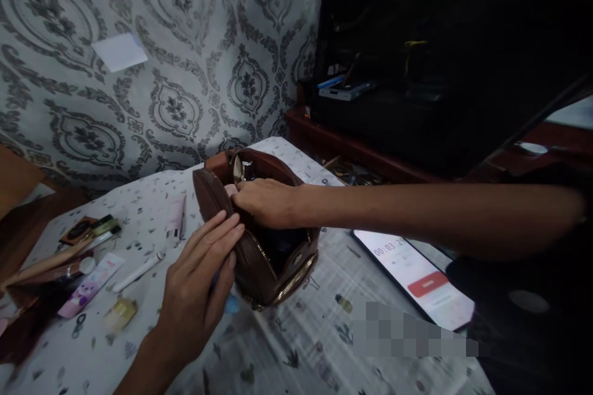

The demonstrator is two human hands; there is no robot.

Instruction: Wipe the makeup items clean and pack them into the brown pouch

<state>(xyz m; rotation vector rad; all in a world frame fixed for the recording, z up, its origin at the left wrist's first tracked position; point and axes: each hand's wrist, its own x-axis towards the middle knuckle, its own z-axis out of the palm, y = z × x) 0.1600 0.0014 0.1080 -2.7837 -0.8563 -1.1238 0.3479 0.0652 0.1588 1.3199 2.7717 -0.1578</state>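
Note:
A brown zippered bag (pixel 252 259) stands with its top unzipped on the cloth-covered table. My left hand (pixel 199 278) lies against the bag's near left side, its fingers stretched out and resting flat on the wall. Reaching in from the right, my right hand (pixel 266 202) is inside the bag's mouth with its fingers curled down; the fingertips are mostly hidden. Beside those fingers shows a small pale pink item (pixel 230 189), its kind unclear. A silver-topped item (pixel 248 168) stands further back in the bag.
To the left lie a pink tube (pixel 175 216), a purple-and-white tube (pixel 91 286), a white pen-like stick (pixel 139 273), a small yellowish jar (pixel 121 313) and a compact (pixel 78 230). A phone (pixel 417 278) showing a timer lies right. Behind is a dark television (pixel 440 62).

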